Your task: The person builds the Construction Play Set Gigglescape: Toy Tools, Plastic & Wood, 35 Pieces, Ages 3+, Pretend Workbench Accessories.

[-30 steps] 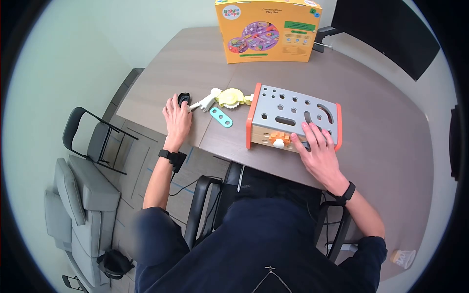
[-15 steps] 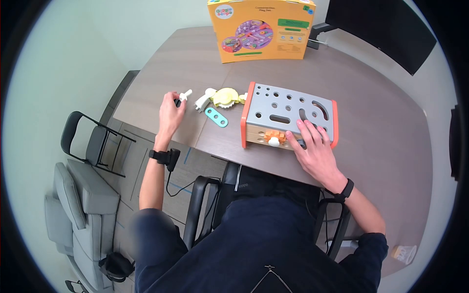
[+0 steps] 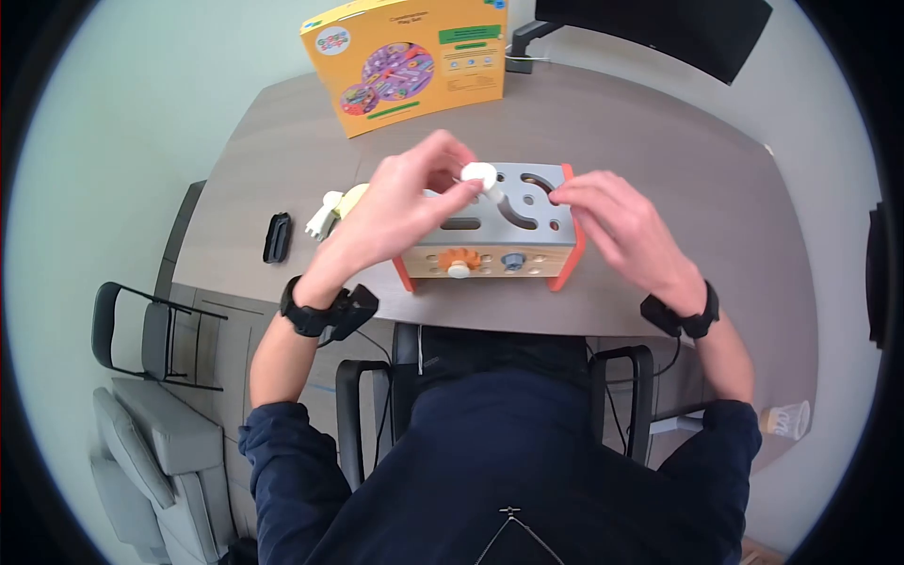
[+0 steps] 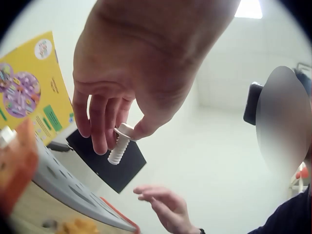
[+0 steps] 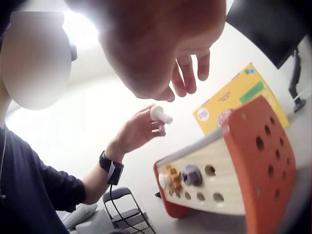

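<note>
A white screw (image 4: 120,144) with a wide round head is pinched between the thumb and fingers of my left hand (image 3: 405,200), above the grey perforated top (image 3: 460,224) of the toy bench. In the left wrist view its threaded shaft points down. My right hand (image 3: 633,231) hovers by the bench's orange right end (image 5: 261,161), fingers loosely bent and holding nothing. On the bench's wooden front sit an orange gear (image 3: 460,256) with a white screw head and a grey-blue nut (image 3: 513,261).
A black case (image 3: 277,237) lies on the table (image 3: 226,226) at the left. Pale yellow and white pieces (image 3: 325,215) are partly hidden behind my left forearm. A yellow box (image 3: 414,71) and a monitor (image 3: 659,33) stand at the back. A cup (image 3: 789,420) is at the lower right.
My left hand has moved from the table's left side to over the bench, carrying the white screw. My right hand has lifted off the bench. The camera view has shifted.
</note>
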A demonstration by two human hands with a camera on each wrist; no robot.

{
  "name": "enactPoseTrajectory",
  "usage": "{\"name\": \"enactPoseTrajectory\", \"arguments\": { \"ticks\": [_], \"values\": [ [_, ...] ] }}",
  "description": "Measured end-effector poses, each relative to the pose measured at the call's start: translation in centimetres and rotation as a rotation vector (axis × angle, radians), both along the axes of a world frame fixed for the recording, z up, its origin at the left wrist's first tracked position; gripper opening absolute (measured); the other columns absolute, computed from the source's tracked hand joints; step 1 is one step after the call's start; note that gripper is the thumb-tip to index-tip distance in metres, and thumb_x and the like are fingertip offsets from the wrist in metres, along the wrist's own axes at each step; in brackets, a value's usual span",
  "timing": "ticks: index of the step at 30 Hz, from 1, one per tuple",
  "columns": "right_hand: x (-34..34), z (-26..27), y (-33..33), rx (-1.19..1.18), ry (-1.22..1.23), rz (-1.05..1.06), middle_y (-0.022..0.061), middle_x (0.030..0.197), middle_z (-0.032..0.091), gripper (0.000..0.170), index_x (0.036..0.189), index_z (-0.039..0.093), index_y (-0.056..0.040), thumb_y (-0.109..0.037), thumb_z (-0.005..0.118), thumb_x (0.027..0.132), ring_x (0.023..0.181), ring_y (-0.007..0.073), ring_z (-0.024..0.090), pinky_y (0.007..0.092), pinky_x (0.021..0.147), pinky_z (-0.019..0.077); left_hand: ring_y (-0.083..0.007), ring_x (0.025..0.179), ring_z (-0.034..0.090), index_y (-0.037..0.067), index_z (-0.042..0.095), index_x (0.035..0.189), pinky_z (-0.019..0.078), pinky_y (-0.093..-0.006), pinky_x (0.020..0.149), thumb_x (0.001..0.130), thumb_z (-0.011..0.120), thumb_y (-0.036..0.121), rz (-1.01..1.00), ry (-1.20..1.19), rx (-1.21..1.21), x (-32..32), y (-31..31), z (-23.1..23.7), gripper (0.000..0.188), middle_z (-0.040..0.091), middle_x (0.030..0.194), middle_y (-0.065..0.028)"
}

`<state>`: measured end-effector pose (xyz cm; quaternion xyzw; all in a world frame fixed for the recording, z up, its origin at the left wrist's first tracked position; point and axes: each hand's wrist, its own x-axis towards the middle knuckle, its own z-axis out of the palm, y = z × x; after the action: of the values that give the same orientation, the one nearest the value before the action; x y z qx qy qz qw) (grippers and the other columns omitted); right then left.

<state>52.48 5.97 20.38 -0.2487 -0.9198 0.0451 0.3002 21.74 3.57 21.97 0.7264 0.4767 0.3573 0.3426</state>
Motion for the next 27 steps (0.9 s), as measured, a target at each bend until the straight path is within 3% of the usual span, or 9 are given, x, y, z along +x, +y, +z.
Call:
{"name": "enactPoseTrajectory", "arguments": {
  "ticks": [2,5,12,19,27],
  "values": [
    [0.5,1.8,0.7,-0.067,0.021,0.034,0.0109,0.110,0.069,0.026,0.121,0.072,-0.0044,0.002,0.066,0.097,0.099,0.0312,0.069,0.0417,0.084,0.0572,-0.0194,0.098,0.077,-0.001,0.063,0.117,0.0606,-0.0348,0.085,0.105,0.072,0.023,-0.068,0.043,-0.007,2.4,1.1,-0.1,0.029,0.078,0.102,-0.0125],
    [1.0,3.2,1.6,-0.119,-0.056,0.051,0.0095,0.108,0.068,0.024,0.121,0.072,-0.0037,0.001,0.065,0.098,0.098,0.0305,0.068,0.0426,0.084,0.0562,-0.0205,0.093,0.078,-0.002,0.065,0.116,0.0608,-0.0354,0.084,0.104,0.073,0.027,-0.131,0.107,-0.011,5.2,2.3,-0.5,0.032,0.079,0.095,-0.0135],
    [0.9,3.3,2.5,-0.239,-0.238,0.116,0.0093,0.110,0.066,0.016,0.116,0.071,-0.0044,-0.002,0.064,0.102,0.094,0.0310,0.066,0.0415,0.080,0.0545,-0.0240,0.087,0.076,-0.003,0.068,0.109,0.0592,-0.0384,0.082,0.103,0.073,0.029,-0.236,0.135,-0.032,7.4,3.3,-1.7,0.033,0.078,0.094,-0.0150],
    [0.6,3.6,3.4,-0.180,-0.358,0.153,0.0101,0.109,0.060,0.010,0.112,0.063,-0.0050,-0.011,0.064,0.104,0.095,0.0338,0.064,0.0473,0.079,0.0529,-0.0232,0.085,0.073,-0.003,0.068,0.111,0.0582,-0.0389,0.083,0.103,0.072,0.026,-0.285,0.138,-0.010,7.4,4.2,-2.3,0.031,0.077,0.091,-0.0137],
    [0.1,4.5,3.4,-0.207,-0.455,0.117,0.0102,0.107,0.061,0.016,0.116,0.064,-0.0059,-0.018,0.063,0.105,0.096,0.0340,0.064,0.0470,0.080,0.0533,-0.0227,0.096,0.072,-0.002,0.067,0.119,0.0560,-0.0389,0.091,0.102,0.072,0.021,-0.374,0.117,-0.057,6.9,4.7,-2.7,0.030,0.076,0.102,-0.0125]
  ]
}}
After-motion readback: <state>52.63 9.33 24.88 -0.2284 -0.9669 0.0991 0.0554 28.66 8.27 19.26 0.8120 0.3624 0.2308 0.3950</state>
